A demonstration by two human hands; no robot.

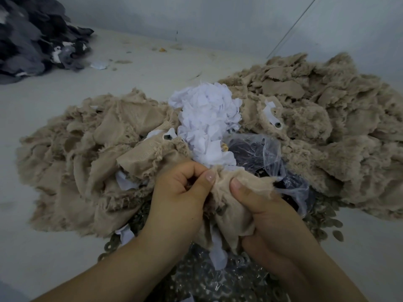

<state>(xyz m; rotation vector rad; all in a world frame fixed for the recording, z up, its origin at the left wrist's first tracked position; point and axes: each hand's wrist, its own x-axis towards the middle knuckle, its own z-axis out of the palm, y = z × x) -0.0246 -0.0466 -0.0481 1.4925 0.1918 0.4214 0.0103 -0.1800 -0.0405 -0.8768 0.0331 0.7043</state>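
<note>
Much of the beige fabric piece is hidden. Its near end is bunched inside the right hand, and its left edge is covered by the left hand. Both forearms are cut off at the bottom edge. The dark contents of the clear plastic bag are too blurred to be identified.

The piece is held in the near middle of the worktop, above scattered ring-shaped washers and between two heaps of beige plush. Its long axis runs away from the person. The frayed far edge is pointed at the pile of white scraps, and a white strip hangs from the near end.

The fingers of both hands are curled round the fabric, which is pinched under both thumbs.
</note>
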